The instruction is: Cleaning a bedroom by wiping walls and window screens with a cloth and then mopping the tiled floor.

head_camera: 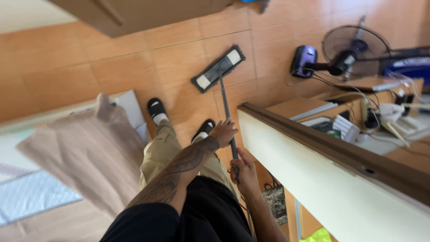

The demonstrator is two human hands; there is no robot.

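Floor (179,58): orange-brown tiles with thin grout lines; it carries the mop head and both feet. Its upper part is cut off by a brown board at the top edge of the view.
Door (340,179): a white leaf with a dark brown top edge, running from mid-frame to the lower right corner. It hides the floor behind it and the lower part of the desk.
Bed (85,143): a tan cover lies on it at the left; its outline is soft and blurred.
Desk (295,106): wooden, only partly seen above the door's edge. The cables and small items on it are too cluttered to tell apart.
Fan (354,49): dark round cage near the upper right corner, its base hidden.
Mop (226,105): flat dark head with white ends, lying on the floor tiles well ahead of the feet. The thin grey pole is the long axis; it runs from the hands up the frame to the head, leaning slightly left. The head lies crosswise, tilted up to the right. The pole's lower end is hidden behind the hands.
Left hand (223,132): fingers loosely curled beside the pole; the grip itself is hard to make out.
Right hand (239,168): closed around the pole, lower than the left.
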